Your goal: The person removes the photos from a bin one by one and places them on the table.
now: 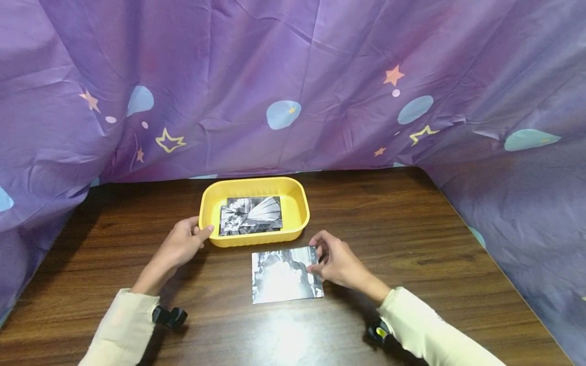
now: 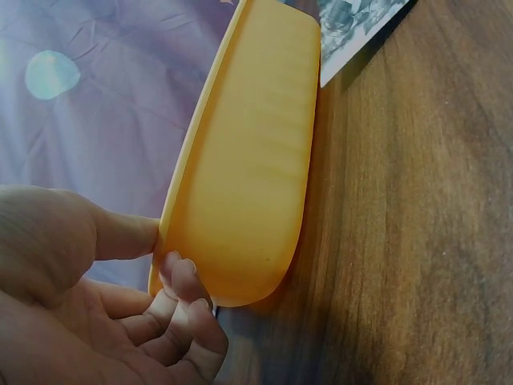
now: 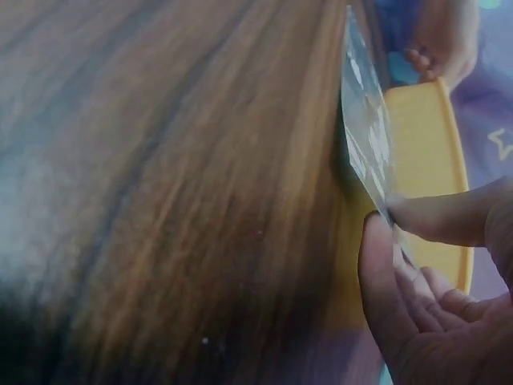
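The left hand (image 1: pixel 183 241) held the yellow tray (image 1: pixel 254 238) at its front left corner, the thumb over the rim and the other fingers bent against the outer wall, as the left wrist view showed. The right hand (image 1: pixel 339 264) pinched the right edge of a black-and-white photo (image 1: pixel 286 277) between thumb and fingers, with only the thickness of the sheet between the tips. This photo lay in front of the tray, picture side up, its middle washed out by glare; whether it touched the table (image 1: pixel 389 229) could not be told. Inside the tray, overlapping photos (image 1: pixel 252 216) rested flat on the floor, toward the left; the upper one bore a pale, fan-like shape. The tray stood upright near the back edge of the dark, wood-grained table. Behind it hung a purple cloth (image 1: pixel 238 66) printed with stars and blue patches. Both arms wore cream sleeves (image 1: pixel 121 325), and a black device (image 1: pixel 169 317) sat at the left wrist.
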### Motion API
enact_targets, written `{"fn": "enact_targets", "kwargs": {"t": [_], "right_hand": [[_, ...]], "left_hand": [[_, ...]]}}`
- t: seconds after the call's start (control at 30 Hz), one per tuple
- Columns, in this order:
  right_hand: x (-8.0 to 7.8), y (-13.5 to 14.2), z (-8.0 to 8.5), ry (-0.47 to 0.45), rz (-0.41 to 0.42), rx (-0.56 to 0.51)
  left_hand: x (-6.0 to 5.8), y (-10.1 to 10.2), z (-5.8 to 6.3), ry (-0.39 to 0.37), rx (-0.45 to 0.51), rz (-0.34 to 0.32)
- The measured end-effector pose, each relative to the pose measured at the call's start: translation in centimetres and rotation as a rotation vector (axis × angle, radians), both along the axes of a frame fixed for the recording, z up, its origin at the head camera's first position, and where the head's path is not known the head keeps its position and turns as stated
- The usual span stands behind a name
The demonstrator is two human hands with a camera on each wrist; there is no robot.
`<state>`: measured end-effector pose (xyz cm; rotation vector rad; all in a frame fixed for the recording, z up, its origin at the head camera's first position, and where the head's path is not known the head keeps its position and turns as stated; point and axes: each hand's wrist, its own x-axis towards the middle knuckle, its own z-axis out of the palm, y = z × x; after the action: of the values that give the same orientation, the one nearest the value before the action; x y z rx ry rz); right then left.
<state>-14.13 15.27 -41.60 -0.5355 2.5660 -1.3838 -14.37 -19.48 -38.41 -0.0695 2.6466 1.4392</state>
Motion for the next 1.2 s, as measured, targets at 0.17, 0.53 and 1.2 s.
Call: {"fn": "enact_targets", "kwargs": {"t": [0.17,0.53,1.2], "right_hand": [[-0.2,-0.1,-0.2,0.119,-0.029,0.211],[0.0,-0.8,0.0,0.188,-0.049,0.350],[-0.3,-0.6,1.1,0.184,-0.030,0.425]], "left_hand": [[0.0,-0.1,0.0,0.001,-0.001,0.001],[0.1,-0.2,-0.2,-0.010,0.019,0.001],[-0.1,0.0,-0.1,-0.009,0.008,0.000]]}}
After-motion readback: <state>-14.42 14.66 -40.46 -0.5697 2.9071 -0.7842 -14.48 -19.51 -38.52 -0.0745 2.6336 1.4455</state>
